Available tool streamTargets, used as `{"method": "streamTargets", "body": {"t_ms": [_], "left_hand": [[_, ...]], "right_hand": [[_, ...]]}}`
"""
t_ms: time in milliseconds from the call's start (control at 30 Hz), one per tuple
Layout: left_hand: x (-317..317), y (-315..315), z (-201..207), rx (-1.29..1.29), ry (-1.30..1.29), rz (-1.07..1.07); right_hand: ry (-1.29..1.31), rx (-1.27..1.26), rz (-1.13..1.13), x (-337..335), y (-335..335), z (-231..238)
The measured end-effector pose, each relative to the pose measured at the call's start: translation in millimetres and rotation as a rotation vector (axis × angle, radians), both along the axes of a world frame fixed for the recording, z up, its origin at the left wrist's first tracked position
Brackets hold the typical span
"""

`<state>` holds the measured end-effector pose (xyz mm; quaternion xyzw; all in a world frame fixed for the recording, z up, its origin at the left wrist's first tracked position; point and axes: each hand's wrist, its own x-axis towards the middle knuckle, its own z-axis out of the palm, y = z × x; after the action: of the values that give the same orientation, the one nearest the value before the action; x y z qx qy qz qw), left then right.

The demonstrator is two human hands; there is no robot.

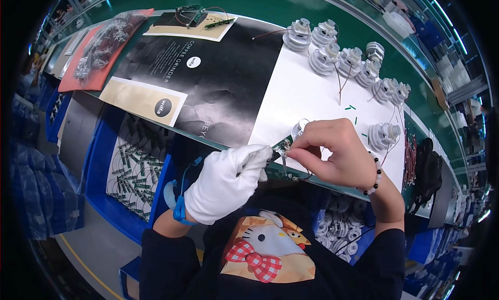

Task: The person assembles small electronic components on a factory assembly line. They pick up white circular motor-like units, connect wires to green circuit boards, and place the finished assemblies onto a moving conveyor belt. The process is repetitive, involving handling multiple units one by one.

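The left hand (226,183), in a white glove with a blue strap at the wrist, is closed around a small green circuit board (280,146), its grip pinching the near-left end of the board. The bare right hand (335,152), with a bead bracelet (375,176) at the wrist, meets it from the right: thumb and forefinger are pressed together on the fine wires at the board's right end, just under a small round white part (300,127) that sits touching the fingertips. Both hands hover at the near edge of the desk (312,9), above the person's chest.

The board is held in the air between the two hands, over the seam where a white sheet (306,92) meets a large black printed sheet (218,76) lying on the desk. On the far and right part of the white sheet stands a curved row of white ribbed motor-like parts (332,53) with thin wires trailing from them; one more of these (383,135) stands just right of the right hand. A few short green bits (351,108) lie on the sheet between them.

At the far end of the black sheet lie more green boards with wires (200,16). To the far left, a clear bag of small parts (101,40) rests on a red tray. Below the desk on the left, a blue bin (99,165) holds many small green pieces; another bin near right holds white round parts (338,230).
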<state>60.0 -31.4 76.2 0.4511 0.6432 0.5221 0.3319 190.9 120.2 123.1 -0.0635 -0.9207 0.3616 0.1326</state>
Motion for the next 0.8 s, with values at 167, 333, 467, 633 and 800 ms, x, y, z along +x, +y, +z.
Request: {"method": "streamTargets", "body": {"t_ms": [167,333,467,633,800], "left_hand": [[1.8,-0.4,-3.0,0.004,0.008,0.029],[2.0,3.3,-1.4,-0.051,0.001,0.001],[2.4,1.0,-9.7,0.044,0.005,0.005],[-12.1,-1.6,-12.8,0.21,0.32,-0.025],[-5.1,2.9,-14.9,0.183,0.27,-0.012]], "right_hand": [[-0.093,-0.088,0.036,6.3,6.5,6.9],[-0.082,0.124,0.142,20.2,9.3,3.0],[-0.201,0.565,0.153,36.0,1.4,9.6],[-0.202,0.883,0.12,37.1,0.5,18.6],[0.156,0.627,0.273,35.0,-1.9,38.3]]}}
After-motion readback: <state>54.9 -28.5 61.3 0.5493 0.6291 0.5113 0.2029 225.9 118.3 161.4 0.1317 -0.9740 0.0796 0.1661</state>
